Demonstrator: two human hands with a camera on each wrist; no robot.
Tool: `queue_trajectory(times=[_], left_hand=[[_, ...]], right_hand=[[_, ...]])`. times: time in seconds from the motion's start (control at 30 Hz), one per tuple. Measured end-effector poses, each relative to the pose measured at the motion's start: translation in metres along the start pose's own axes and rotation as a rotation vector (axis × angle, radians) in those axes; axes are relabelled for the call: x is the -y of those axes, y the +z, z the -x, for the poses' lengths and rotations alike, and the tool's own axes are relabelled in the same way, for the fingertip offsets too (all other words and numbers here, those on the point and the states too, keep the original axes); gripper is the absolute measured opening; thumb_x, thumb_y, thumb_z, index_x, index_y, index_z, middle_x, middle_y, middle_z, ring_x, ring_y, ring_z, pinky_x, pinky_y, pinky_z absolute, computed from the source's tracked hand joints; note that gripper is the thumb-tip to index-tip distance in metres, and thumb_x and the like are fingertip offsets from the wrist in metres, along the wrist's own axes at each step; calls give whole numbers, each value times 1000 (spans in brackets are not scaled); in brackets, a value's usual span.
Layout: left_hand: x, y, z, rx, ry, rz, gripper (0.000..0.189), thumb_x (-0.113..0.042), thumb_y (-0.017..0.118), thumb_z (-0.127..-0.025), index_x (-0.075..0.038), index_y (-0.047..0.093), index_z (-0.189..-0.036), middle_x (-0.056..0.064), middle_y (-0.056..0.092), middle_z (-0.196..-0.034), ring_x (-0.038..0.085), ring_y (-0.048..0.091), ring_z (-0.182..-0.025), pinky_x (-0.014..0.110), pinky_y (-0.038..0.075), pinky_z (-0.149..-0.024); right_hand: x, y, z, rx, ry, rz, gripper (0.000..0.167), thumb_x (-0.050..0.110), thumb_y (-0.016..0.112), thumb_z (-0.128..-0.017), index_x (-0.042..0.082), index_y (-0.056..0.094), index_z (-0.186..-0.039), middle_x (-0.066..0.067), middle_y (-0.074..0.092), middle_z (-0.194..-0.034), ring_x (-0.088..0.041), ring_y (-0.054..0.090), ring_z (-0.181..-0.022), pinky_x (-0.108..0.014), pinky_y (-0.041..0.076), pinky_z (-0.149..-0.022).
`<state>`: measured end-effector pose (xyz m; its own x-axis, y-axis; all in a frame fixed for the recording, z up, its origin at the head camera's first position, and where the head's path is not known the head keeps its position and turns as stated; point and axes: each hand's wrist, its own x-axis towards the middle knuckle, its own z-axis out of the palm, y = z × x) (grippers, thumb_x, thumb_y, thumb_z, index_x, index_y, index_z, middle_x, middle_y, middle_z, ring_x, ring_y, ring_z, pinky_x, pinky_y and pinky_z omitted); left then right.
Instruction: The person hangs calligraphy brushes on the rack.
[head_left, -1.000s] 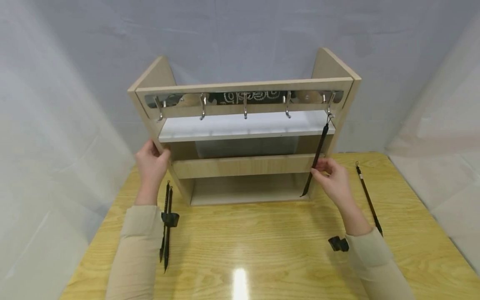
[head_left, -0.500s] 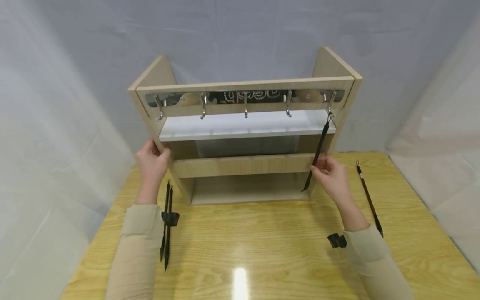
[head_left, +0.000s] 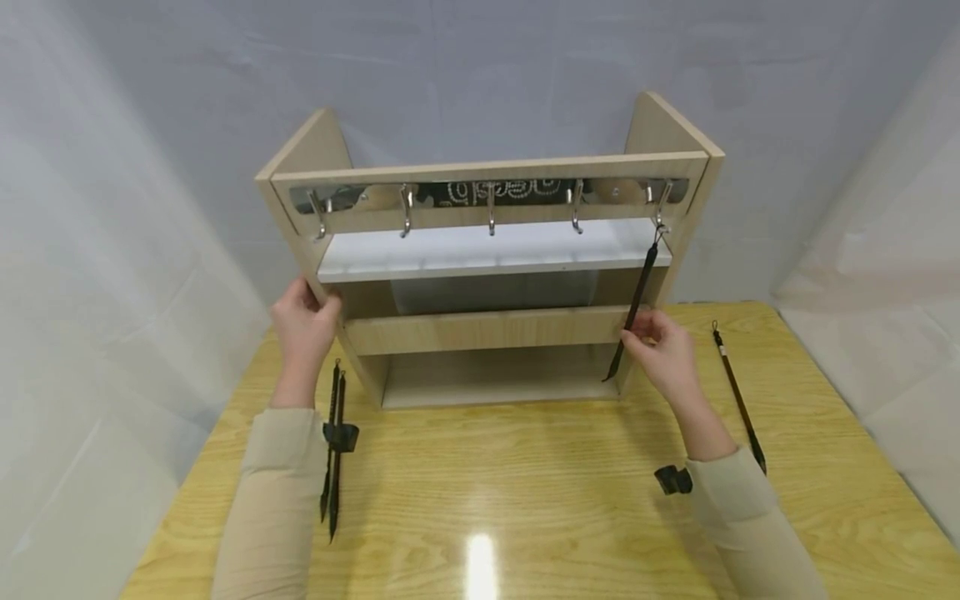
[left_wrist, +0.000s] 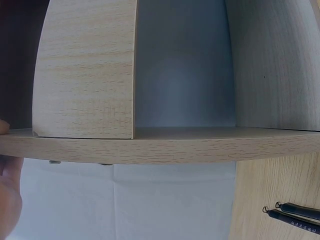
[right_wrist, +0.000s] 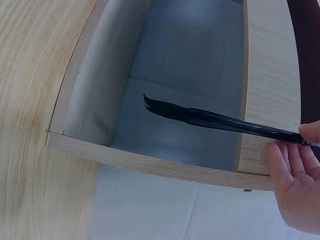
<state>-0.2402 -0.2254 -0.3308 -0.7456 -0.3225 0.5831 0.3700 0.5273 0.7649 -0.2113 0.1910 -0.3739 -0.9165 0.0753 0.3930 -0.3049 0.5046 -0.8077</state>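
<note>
A dark calligraphy brush [head_left: 640, 283] hangs by its loop at the rightmost hook of the wooden shelf unit [head_left: 480, 331], tip down. My right hand [head_left: 663, 350] pinches its handle between thumb and fingers, in front of the crossboard. The right wrist view shows the brush [right_wrist: 215, 120] with its black bristles curved at the end, and my right hand [right_wrist: 300, 185] round the upper handle. On the other side, my left hand [head_left: 303, 329] grips the unit's left side panel, thumb inside the edge. Only part of the left hand [left_wrist: 7, 200] shows in the left wrist view.
A metal rail [head_left: 491, 195] carries several hooks across the unit's top. Two dark brushes [head_left: 333, 483] lie on the table [head_left: 480, 483] at left with a black holder [head_left: 341, 437]. Another brush [head_left: 738, 400] lies at right, near a second black holder [head_left: 673, 480].
My right hand and the lower end of the brush have shifted slightly upward, mostly in the first half second. The left hand keeps its grip on the panel.
</note>
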Motion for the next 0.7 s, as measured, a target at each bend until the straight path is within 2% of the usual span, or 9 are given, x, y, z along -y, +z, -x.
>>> queue_trajectory(times=[0.27,0.5,0.7], left_hand=[[1,1,0,-20,15,-29,22,4,55,-75,9,61,-96,21,64,-90,27,61,-77,17,50,-64],[1,1,-1,-13,7,-37,23,3,56,-75,9,60,-97,22,63,-92,26,62,-79,23,52,-67],[3,2,-2,-7,-12,-38,25,2,56,-75,8,59,-99,22,63,-93,26,61,-80,26,52,-69]], right_hand=[[0,-1,1,6,-10,-18,18,3,59,-81,-7,57,-95,-18,59,-88,3,50,-74,-9,44,-62],[2,-3,4,0,-30,-68,18,2,60,-80,-9,57,-95,-19,59,-88,1,52,-74,-9,46,-63],[5,-7,7,19,4,-87,22,3,60,-81,-9,55,-99,-20,58,-93,2,51,-76,-10,46,-67]])
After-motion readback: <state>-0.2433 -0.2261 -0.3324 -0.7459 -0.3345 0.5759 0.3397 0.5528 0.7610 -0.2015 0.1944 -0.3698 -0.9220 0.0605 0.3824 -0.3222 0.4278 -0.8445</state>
